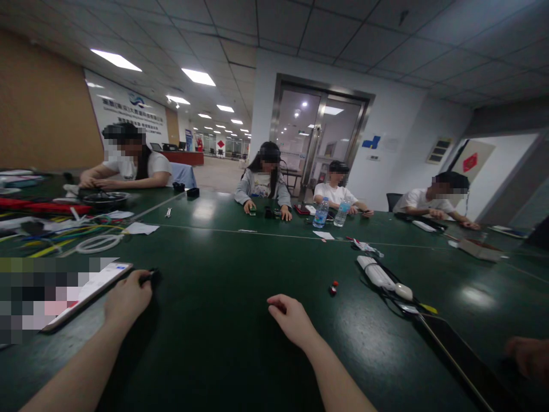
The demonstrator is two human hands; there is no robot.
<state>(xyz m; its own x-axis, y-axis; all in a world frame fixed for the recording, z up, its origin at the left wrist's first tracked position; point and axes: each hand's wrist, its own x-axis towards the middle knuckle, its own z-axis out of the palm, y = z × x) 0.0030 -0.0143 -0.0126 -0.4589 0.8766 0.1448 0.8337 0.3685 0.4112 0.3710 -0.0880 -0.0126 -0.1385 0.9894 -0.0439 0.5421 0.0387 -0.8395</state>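
On the left, my left hand (130,297) is closed around a small black object (153,276), just above the dark green table (214,337). Its exact kind is not clear, as the fingers cover part of it. A light-framed tablet (105,284), partly blurred out, lies beside that hand. My right hand (292,318) rests near the middle of the table, fingers curled in and thumb close to the index finger, with nothing visible in them. A small red, white and black item (333,288) stands beyond it to the right.
Right of centre lie a white power strip (375,273) with cables and a dark flat panel (463,357). Another person's hand (529,356) shows at the right edge. Two water bottles (321,214) stand farther back. Several people sit opposite. Cables and a white coil (98,244) clutter the left.
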